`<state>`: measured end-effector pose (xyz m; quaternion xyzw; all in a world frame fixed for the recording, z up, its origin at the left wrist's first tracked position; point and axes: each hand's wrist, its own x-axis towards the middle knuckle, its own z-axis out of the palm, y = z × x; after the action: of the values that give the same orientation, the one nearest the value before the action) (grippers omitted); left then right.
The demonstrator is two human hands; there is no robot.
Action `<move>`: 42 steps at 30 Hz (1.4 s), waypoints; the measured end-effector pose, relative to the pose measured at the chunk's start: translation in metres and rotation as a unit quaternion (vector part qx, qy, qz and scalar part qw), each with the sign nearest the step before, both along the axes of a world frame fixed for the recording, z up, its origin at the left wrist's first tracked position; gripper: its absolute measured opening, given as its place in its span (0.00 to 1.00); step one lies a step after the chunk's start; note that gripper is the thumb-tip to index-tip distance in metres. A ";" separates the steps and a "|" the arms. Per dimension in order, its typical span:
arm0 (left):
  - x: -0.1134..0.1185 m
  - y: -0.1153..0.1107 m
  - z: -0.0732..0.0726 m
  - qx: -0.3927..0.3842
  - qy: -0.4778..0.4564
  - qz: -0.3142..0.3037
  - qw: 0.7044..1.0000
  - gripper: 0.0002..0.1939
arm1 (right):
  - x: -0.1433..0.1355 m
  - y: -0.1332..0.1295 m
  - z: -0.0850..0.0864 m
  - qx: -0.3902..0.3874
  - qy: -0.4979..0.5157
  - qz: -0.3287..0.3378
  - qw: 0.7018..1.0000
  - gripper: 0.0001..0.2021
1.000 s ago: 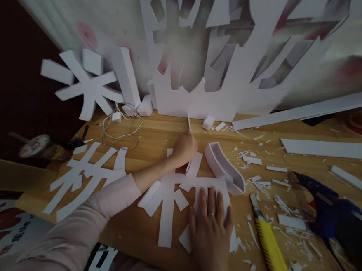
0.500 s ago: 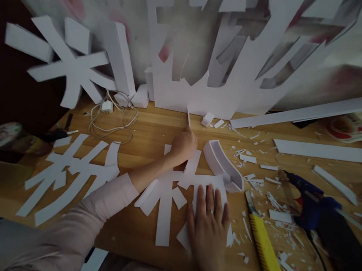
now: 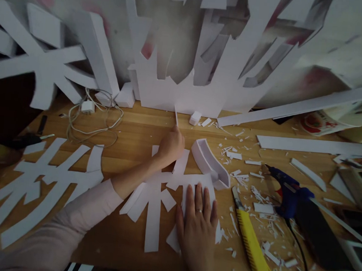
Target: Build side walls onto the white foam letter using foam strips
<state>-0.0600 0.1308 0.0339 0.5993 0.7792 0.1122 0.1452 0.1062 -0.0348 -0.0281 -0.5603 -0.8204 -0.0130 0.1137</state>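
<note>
"Grip, location?"

"Left hand (image 3: 171,145) pinched on 1 white strip (image 3: 176,115); right hand (image 3: 197,231), spread, presses the cut-out (image 3: 153,224) against the table (image 3: 138,128)."

"Handling?"

"Likely light, stiff, snap-prone; best held by broad parts."

Dim, flat light; dark left edge; wide-angle stretching.

I could pass over bare wooden tabletop (image 3: 140,132) left of the curved, hollow white foam-board piece (image 3: 202,159), beyond my left hand (image 3: 171,145). Behind that piece, the tall white cut-out board (image 3: 184,94) blocks me; rightward, white scraps (image 3: 240,177) and the blue glue gun (image 3: 291,195) obstruct.
</note>
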 end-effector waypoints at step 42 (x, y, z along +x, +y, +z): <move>-0.015 -0.006 -0.001 -0.016 -0.183 -0.017 0.983 0.18 | 0.118 -0.018 0.007 0.097 0.080 -0.186 0.974 0.19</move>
<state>-0.0754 0.1246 0.0328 0.5791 0.7311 0.2051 0.2967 0.2239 -0.0524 -0.0207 -0.6885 -0.6849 -0.0683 0.2284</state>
